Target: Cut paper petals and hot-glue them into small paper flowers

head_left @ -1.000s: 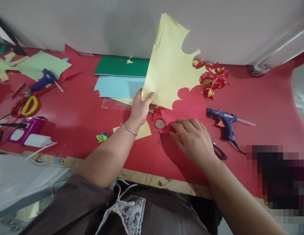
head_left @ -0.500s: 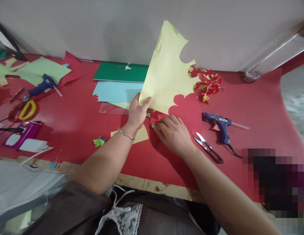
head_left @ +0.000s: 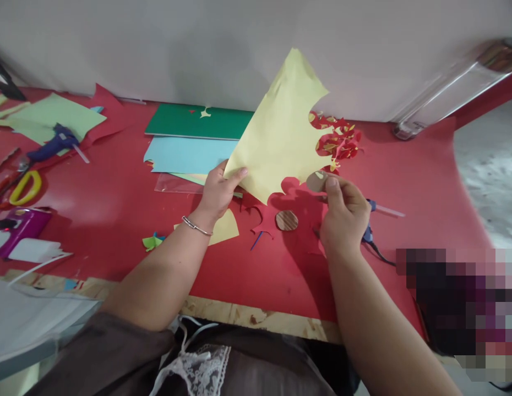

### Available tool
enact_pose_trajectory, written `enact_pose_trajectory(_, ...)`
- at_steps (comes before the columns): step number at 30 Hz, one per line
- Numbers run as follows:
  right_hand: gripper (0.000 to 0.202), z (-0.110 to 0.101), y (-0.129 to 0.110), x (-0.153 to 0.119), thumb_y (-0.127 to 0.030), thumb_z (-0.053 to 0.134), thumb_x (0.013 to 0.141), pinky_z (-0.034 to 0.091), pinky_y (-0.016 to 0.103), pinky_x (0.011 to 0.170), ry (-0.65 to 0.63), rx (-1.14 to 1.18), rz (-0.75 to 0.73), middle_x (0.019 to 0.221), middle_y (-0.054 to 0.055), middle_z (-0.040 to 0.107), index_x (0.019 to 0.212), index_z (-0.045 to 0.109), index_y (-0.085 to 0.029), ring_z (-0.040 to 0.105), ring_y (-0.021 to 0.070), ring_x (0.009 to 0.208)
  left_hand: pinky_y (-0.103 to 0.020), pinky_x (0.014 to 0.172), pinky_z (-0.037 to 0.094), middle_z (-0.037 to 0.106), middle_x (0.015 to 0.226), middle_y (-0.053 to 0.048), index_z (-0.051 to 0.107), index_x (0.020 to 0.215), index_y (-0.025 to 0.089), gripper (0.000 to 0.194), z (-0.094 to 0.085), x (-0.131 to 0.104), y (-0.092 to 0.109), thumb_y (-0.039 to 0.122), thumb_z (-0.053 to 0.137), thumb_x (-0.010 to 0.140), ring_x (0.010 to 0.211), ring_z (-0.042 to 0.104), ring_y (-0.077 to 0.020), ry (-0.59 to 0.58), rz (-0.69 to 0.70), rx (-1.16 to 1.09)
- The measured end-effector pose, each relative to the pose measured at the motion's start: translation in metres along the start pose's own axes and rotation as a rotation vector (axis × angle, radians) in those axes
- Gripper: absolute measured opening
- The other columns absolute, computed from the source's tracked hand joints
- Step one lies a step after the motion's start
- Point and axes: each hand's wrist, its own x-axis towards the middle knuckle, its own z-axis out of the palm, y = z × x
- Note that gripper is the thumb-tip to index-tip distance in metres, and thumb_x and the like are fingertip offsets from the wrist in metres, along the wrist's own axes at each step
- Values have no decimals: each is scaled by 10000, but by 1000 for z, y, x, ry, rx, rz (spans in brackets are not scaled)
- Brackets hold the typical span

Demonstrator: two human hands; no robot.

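My left hand (head_left: 223, 190) pinches the lower left corner of a yellow paper sheet (head_left: 276, 132), held up at a tilt above the table. Its right and lower edges have rounded cut-outs. Between thumb and fingers, my right hand (head_left: 346, 212) grips a round greyish cardboard disc (head_left: 316, 181), close to the sheet's lower right edge. Below, a second brown, striped cardboard disc (head_left: 287, 220) lies on the table beside red paper scraps (head_left: 262, 220). A blue glue gun (head_left: 368, 234) is partly hidden behind my right hand, and the snips are mostly covered.
Red and yellow paper cuttings (head_left: 341, 140) lie behind the sheet. A green board (head_left: 198, 121) and light blue paper (head_left: 190, 154) sit at the back. On the left are another glue gun (head_left: 53, 146), yellow-handled scissors (head_left: 25, 188) and a purple power strip (head_left: 27, 231).
My right hand has lifted off the red paper and moved right, now with a cardboard disc in it. The second disc has come into view. The yellow sheet has tilted and dropped slightly.
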Motion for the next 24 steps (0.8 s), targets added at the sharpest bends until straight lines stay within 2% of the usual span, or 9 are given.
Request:
enact_pose_trajectory(3, 337, 3, 4, 2, -520, 714, 967, 607, 374, 819, 53, 119, 143, 856, 34, 775, 902, 770, -195, 721, 184, 806, -346, 770, 646, 824, 1109, -94, 790, 1123, 226, 442, 0, -2, 1, 461, 941, 781, 930, 775, -250, -55, -26, -2)
enact_pose_trajectory(8, 317, 9, 3, 3, -501, 754, 915, 559, 288, 621, 91, 226, 182, 732, 0, 736, 872, 740, -188, 665, 126, 607, -343, 751, 643, 830, 1055, -87, 797, 1101, 213, 412, 0, -4, 2, 440, 941, 788, 863, 776, -236, -142, -80, -6)
enact_pose_trajectory(14, 254, 10, -1, 4, -423, 790, 871, 536, 263, 547, 149, 249, 180, 719, -7, 723, 860, 715, -180, 621, 97, 530, -418, 941, 661, 821, 1185, -114, 800, 1170, 228, 443, 2, -10, 11, 434, 930, 800, 1104, 788, -307, -209, -103, -79)
enact_pose_trajectory(16, 235, 10, -5, 3, -407, 781, 881, 535, 257, 537, 176, 222, 164, 697, -16, 709, 856, 707, -185, 619, 97, 522, -470, 982, 660, 812, 1226, -126, 803, 1205, 251, 498, -1, -14, 21, 481, 933, 783, 1184, 771, -348, -344, -139, -109)
enact_pose_trajectory(19, 227, 10, -11, 1, -405, 782, 889, 539, 256, 527, 199, 208, 131, 707, -11, 726, 858, 702, -195, 625, 101, 519, -539, 1091, 617, 770, 1369, -123, 797, 1285, 333, 707, -9, -20, 35, 416, 1028, 622, 1361, 687, -413, -817, -273, -44)
enact_pose_trajectory(20, 229, 10, -13, 0, -411, 784, 892, 543, 256, 529, 201, 201, 121, 712, -10, 732, 860, 701, -199, 631, 105, 525, -541, 1152, 579, 727, 1458, -101, 774, 1338, 374, 795, -11, -22, 38, 337, 1042, 590, 1440, 631, -409, -952, -296, 8)
enact_pose_trajectory(21, 234, 10, -15, -2, -418, 784, 895, 547, 257, 533, 203, 192, 113, 714, -11, 735, 861, 700, -203, 637, 109, 532, -529, 1202, 539, 672, 1542, -74, 735, 1397, 419, 872, -12, -24, 39, 269, 1036, 592, 1504, 574, -388, -1031, -297, 59)
enact_pose_trajectory(22, 239, 10, -16, -3, -425, 784, 900, 551, 257, 538, 200, 182, 108, 711, -13, 733, 863, 699, -205, 643, 112, 539, -511, 1238, 507, 616, 1607, -48, 689, 1450, 458, 930, -11, -26, 39, 215, 1019, 614, 1548, 527, -359, -1052, -276, 100)
enact_pose_trajectory(24, 251, 11, -19, -5, -439, 782, 909, 554, 256, 545, 183, 173, 99, 705, -20, 723, 869, 699, -206, 647, 114, 547, -481, 1273, 468, 550, 1668, -25, 629, 1507, 490, 949, -5, -29, 33, 181, 981, 683, 1594, 469, -314, -972, -204, 145)
